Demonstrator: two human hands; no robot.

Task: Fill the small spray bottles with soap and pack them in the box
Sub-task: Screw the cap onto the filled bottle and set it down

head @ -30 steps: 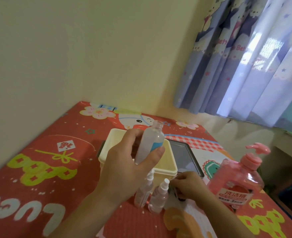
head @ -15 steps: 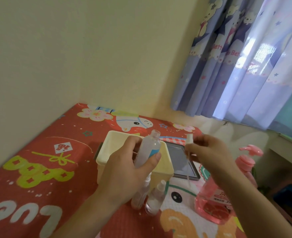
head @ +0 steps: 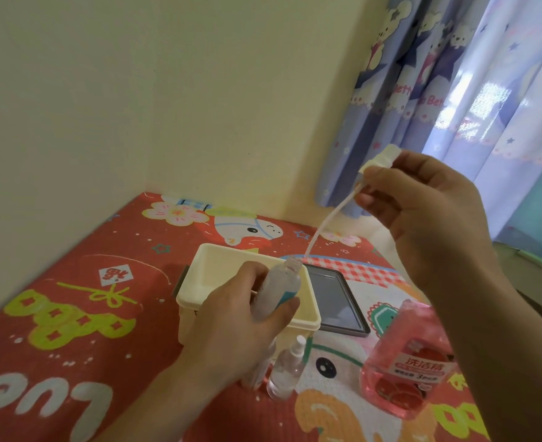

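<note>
Open red-patterned bench (head: 71, 314) is stretching left of the cream box (head: 199, 301), offering a hand free passage along the wall side. The box's open top is lying partly blocked by the left hand (head: 231, 327), which is gripping an uncapped spray bottle (head: 279, 288) over its near rim. Two small spray bottles (head: 284, 371) are standing just in front of the box, crowding the near approach. The pink soap bottle (head: 406, 365) is standing to the right, beneath the right forearm, with a dark tablet (head: 336, 301) lying flat beside the box (low, no barrier). The right hand (head: 422, 212), pinching the spray cap (head: 381, 157), is occupying the air above.
</note>
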